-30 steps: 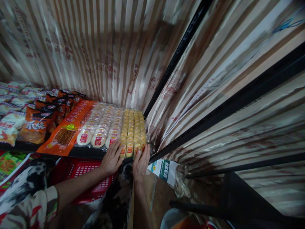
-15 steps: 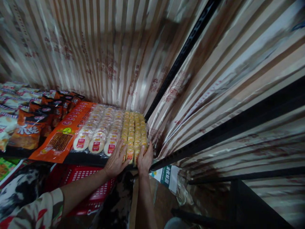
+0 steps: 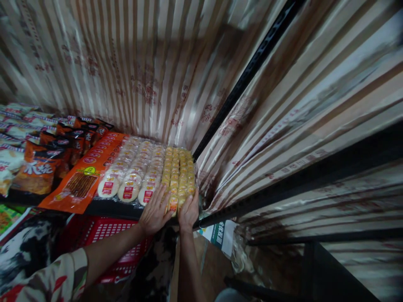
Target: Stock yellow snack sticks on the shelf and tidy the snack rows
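Left hand (image 3: pixel 155 212) lies on the yellow snack packs (image 3: pixel 179 167), fingers a bit spread; right hand (image 3: pixel 189 212)'s at their right end, can't tell if those fingers pinch.

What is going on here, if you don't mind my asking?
A person has both bare hands at the front of the rows of yellow wrapped snacks, at the right end of a black shelf. The left hand is at their left side and the right hand at their right; how firmly they press cannot be told. Round white snacks and an orange packet lie farther left, and a red basket sits below the shelf edge.
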`<state>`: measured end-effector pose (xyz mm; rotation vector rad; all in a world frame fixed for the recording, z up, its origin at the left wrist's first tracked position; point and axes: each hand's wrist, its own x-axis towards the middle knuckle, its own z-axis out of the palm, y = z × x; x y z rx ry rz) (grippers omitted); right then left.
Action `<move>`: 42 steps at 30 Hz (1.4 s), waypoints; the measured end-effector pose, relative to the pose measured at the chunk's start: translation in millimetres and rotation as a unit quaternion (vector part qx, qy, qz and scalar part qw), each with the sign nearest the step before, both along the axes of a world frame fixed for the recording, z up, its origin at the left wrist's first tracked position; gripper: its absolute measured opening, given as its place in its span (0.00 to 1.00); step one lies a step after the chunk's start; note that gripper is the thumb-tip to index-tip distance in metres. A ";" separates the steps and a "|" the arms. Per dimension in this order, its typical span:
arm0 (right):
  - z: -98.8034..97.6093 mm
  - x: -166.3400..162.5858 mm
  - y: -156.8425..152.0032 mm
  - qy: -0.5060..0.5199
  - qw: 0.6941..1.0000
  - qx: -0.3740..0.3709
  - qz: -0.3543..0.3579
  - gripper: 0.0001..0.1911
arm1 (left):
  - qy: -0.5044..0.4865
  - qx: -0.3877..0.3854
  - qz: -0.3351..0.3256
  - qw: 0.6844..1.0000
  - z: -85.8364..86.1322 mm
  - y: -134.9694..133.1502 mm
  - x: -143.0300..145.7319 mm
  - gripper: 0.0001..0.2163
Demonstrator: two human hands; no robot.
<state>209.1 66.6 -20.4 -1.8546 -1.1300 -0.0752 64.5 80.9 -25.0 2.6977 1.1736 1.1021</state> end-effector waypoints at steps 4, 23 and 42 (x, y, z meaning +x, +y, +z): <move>3.8 1.5 -4.2 0.000 1.000 0.000 0.007 0.33 | -0.002 0.014 0.007 1.000 0.1 -1.0 -0.6 0.28; 81.0 35.0 60.2 0.074 0.980 -0.186 0.006 0.34 | -0.036 -0.073 0.109 0.991 29.2 84.6 14.4 0.24; 58.2 60.8 97.8 0.163 0.967 -0.126 0.149 0.38 | 0.018 -0.071 0.071 0.995 43.0 93.4 18.3 0.21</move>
